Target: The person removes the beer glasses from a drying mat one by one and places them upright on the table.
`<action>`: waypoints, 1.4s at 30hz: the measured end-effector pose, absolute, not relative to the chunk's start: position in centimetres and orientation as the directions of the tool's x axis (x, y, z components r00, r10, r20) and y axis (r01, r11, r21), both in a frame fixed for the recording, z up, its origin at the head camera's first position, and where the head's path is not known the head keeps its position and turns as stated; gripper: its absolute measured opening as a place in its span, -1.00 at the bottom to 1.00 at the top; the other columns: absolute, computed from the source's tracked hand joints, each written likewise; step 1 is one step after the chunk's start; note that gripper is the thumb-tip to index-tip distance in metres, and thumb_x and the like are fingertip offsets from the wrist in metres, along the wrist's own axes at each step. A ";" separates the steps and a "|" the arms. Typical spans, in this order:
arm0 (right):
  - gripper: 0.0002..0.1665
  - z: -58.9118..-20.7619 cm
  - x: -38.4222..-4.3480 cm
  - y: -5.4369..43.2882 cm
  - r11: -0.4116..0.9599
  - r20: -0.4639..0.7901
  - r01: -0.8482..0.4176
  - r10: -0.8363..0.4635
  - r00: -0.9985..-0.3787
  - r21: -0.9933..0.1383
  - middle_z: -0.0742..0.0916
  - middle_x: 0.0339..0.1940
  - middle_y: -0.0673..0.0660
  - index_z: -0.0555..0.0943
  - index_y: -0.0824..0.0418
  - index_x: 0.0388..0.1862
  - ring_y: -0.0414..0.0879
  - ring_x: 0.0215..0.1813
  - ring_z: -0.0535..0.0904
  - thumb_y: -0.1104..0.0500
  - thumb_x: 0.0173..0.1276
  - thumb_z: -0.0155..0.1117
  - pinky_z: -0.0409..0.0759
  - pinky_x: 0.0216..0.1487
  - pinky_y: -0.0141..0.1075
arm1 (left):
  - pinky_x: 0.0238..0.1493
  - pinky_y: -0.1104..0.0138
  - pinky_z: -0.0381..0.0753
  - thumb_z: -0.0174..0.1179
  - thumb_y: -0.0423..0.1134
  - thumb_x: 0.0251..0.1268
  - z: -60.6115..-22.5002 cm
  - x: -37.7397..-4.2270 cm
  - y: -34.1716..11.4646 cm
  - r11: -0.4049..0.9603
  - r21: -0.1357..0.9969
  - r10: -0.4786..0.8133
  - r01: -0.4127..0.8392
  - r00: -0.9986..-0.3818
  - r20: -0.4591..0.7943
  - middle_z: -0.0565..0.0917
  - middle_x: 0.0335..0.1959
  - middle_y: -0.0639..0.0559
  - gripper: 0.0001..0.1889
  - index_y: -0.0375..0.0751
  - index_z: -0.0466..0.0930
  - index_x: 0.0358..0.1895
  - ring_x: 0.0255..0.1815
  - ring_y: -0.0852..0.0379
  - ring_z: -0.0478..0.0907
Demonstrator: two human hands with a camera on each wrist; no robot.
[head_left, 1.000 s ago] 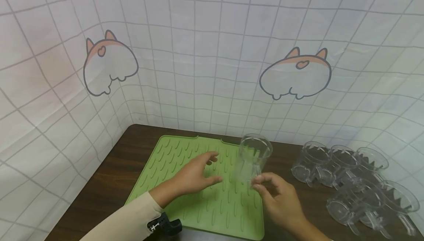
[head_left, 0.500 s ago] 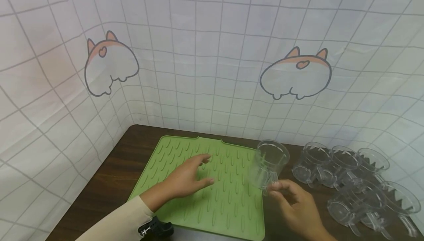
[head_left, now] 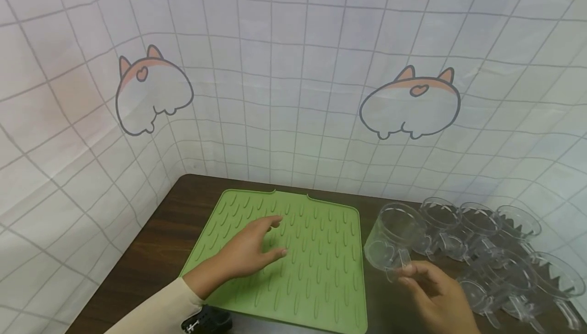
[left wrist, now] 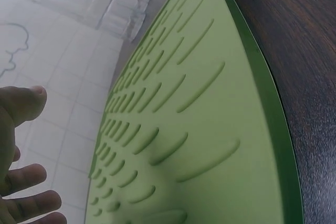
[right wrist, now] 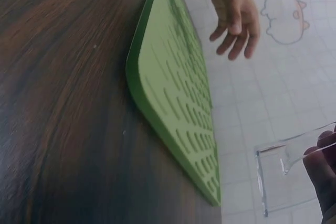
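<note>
A clear plastic mug (head_left: pixel 394 232) stands out over the dark table, just right of the green ridged mat (head_left: pixel 316 273). My right hand (head_left: pixel 437 293) pinches its handle between thumb and fingers. In the right wrist view part of the clear mug (right wrist: pixel 283 182) shows by the fingertips at the right edge. Above the mat hovers my left hand (head_left: pixel 247 250), fingers apart and nothing in them. The left wrist view shows the left hand's spread fingers (left wrist: pixel 31 203) beside the mat.
Several clear mugs (head_left: pixel 509 267) stand close together on the right of the dark wooden table (head_left: pixel 156 237). A white gridded sheet (head_left: pixel 284 69) with cartoon prints rises behind and at the sides. A black strap device (head_left: pixel 208 319) sits at the left wrist.
My right hand has carried the mug from over the mat's right side rightward and nearer, toward the other mugs. The left hand has drifted slightly left and down.
</note>
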State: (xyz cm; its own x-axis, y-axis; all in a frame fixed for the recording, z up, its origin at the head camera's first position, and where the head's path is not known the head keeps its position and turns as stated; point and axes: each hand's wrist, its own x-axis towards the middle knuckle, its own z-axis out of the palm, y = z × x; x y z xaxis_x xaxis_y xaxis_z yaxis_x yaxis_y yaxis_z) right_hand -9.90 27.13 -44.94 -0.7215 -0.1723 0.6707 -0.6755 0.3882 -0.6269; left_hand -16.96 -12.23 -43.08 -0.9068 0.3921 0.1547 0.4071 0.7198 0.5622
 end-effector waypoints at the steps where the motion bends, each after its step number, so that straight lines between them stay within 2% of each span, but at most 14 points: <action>1: -0.48 -44.9 -9.8 27.4 0.393 0.666 -0.672 -0.176 -0.725 -0.628 0.79 -0.19 0.05 0.61 0.32 -0.15 -0.33 -0.10 0.72 0.77 -0.01 0.34 0.64 -0.08 -0.49 | 0.26 -0.04 0.50 0.37 0.06 0.38 -43.1 -16.9 -12.3 0.720 0.562 0.390 0.406 -0.907 0.156 0.51 0.36 -0.04 -0.23 -0.18 0.29 0.53 0.34 -0.10 0.47; 5: -0.48 -44.8 -9.2 28.5 0.475 0.618 -0.625 -0.195 -0.762 -0.620 0.79 -0.16 -0.06 0.59 0.27 -0.13 -0.34 -0.10 0.73 0.74 0.05 0.36 0.66 -0.09 -0.47 | 0.26 -0.05 0.50 0.36 0.06 0.38 -43.0 -16.9 -12.4 0.725 0.556 0.385 0.406 -0.909 0.161 0.52 0.35 -0.05 -0.23 -0.18 0.29 0.53 0.35 -0.11 0.47; 8: -0.47 -44.8 -9.0 29.1 0.511 0.607 -0.615 -0.209 -0.767 -0.600 0.78 -0.16 -0.07 0.58 0.23 -0.14 -0.35 -0.10 0.73 0.73 0.05 0.36 0.66 -0.10 -0.46 | 0.26 -0.05 0.50 0.35 0.07 0.39 -43.0 -17.0 -12.5 0.729 0.551 0.385 0.406 -0.909 0.160 0.52 0.35 -0.05 -0.22 -0.19 0.29 0.53 0.35 -0.10 0.47; 16: -0.42 -45.4 -8.9 30.4 0.471 0.652 -0.672 -0.235 -0.720 -0.572 0.78 -0.15 -0.03 0.59 0.34 -0.12 -0.34 -0.09 0.72 0.80 -0.06 0.34 0.66 -0.12 -0.48 | 0.27 -0.04 0.49 0.34 0.09 0.40 -43.0 -16.9 -12.7 0.731 0.547 0.391 0.408 -0.907 0.154 0.51 0.35 -0.06 -0.23 -0.19 0.29 0.53 0.35 -0.11 0.46; 19: -0.41 -45.6 -8.6 30.8 0.455 0.651 -0.663 -0.212 -0.729 -0.595 0.78 -0.17 -0.01 0.59 0.36 -0.11 -0.34 -0.10 0.72 0.82 -0.07 0.33 0.66 -0.13 -0.49 | 0.28 -0.03 0.49 0.34 0.07 0.40 -42.9 -16.9 -12.7 0.735 0.542 0.389 0.407 -0.908 0.155 0.51 0.36 -0.07 -0.23 -0.20 0.29 0.53 0.35 -0.10 0.46; 27: -0.49 -45.6 -7.2 31.3 0.561 0.574 -0.516 -0.087 -0.814 -0.647 0.78 -0.20 -0.05 0.60 0.32 -0.15 -0.36 -0.16 0.72 0.75 0.02 0.38 0.67 -0.18 -0.48 | 0.28 -0.01 0.48 0.35 0.03 0.40 -42.9 -16.9 -12.8 0.729 0.547 0.391 0.411 -0.906 0.160 0.50 0.37 -0.09 -0.24 -0.21 0.29 0.53 0.36 -0.09 0.46; 36: -0.54 -46.1 -6.7 32.5 0.523 0.560 -0.498 -0.046 -0.827 -0.692 0.77 -0.23 0.06 0.57 0.44 -0.15 -0.32 -0.15 0.73 0.82 0.05 0.28 0.67 -0.12 -0.47 | 0.28 -0.03 0.48 0.35 0.04 0.40 -43.1 -16.9 -12.9 0.723 0.553 0.392 0.415 -0.905 0.167 0.50 0.37 -0.09 -0.24 -0.21 0.29 0.53 0.35 -0.10 0.46; 42: -0.67 -46.4 -6.1 33.2 0.481 0.486 -0.424 0.004 -0.874 -0.767 0.78 -0.18 0.02 0.55 0.51 -0.09 -0.27 -0.12 0.74 0.74 0.23 0.22 0.67 -0.09 -0.44 | 0.28 -0.03 0.48 0.34 0.03 0.41 -43.2 -16.9 -12.8 0.719 0.562 0.393 0.408 -0.906 0.156 0.49 0.38 -0.09 -0.25 -0.21 0.29 0.53 0.35 -0.10 0.47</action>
